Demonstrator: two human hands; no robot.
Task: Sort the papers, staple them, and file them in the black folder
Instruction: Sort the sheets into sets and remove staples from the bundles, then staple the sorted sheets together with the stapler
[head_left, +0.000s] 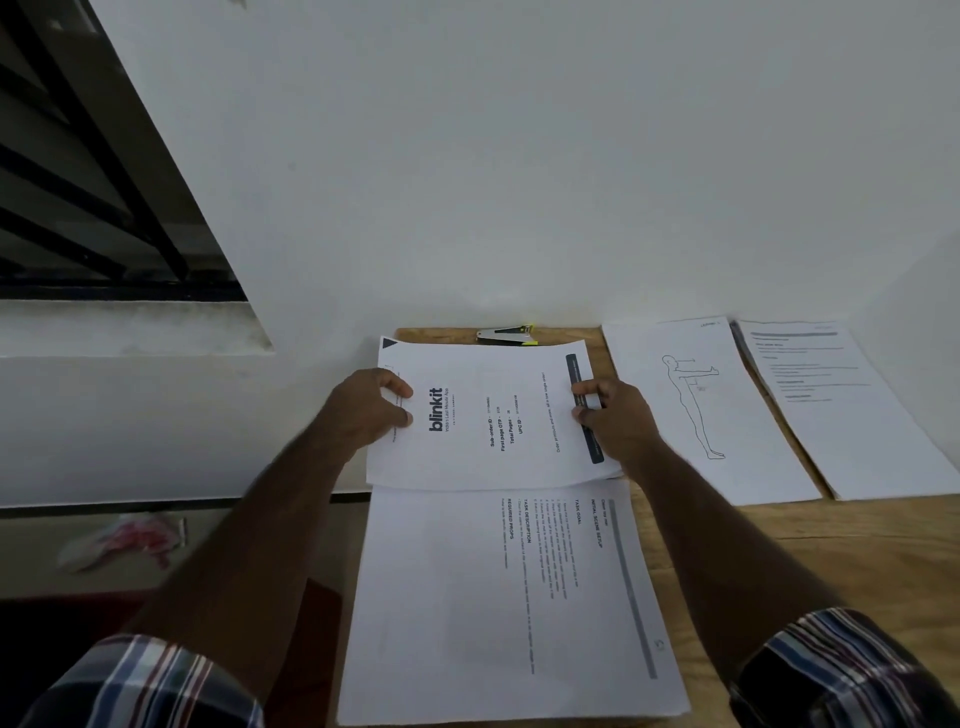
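Papers (483, 415) at bench (779, 571) centre are gripped at both edges by left hand (363, 410) and right hand (613, 415); sorting continues, stapler (506, 335) at 12 o'clock untouched, filing pending.

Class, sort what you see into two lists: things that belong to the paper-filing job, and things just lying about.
Job:
blinkit sheet, held by left hand and right hand
stapler
figure drawing sheet
text sheets

Lying about:
pink item on floor

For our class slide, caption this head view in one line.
Both hands, left hand and right hand, hold the blinkit sheet near the stapler.
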